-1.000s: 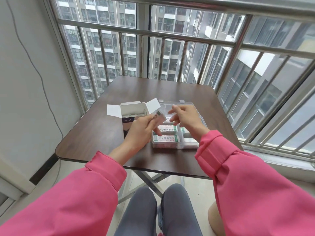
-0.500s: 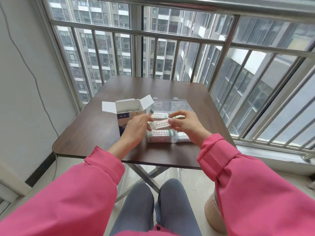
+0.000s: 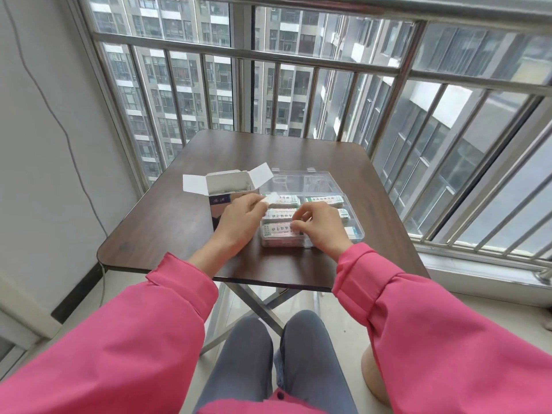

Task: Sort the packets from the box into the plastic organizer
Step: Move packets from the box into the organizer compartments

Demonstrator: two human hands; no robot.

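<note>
Left grip (image 3: 243, 218) pinching packet (image 3: 270, 198), open box (image 3: 227, 189) behind, organizer (image 3: 355, 231) beside.

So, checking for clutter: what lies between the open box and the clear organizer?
In the head view only the left hand, pinching a packet, lies between box and organizer.

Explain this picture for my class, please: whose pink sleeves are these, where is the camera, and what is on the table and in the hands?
No machine here: a person wears a camera on the head, looking down at their own hands. On the brown table stand an opened cardboard box and, beside it, a clear plastic organizer with packets already in its compartments. The left hand pinches a small packet above the organizer. The right hand has curled fingers resting on a packet in a near compartment.
</note>
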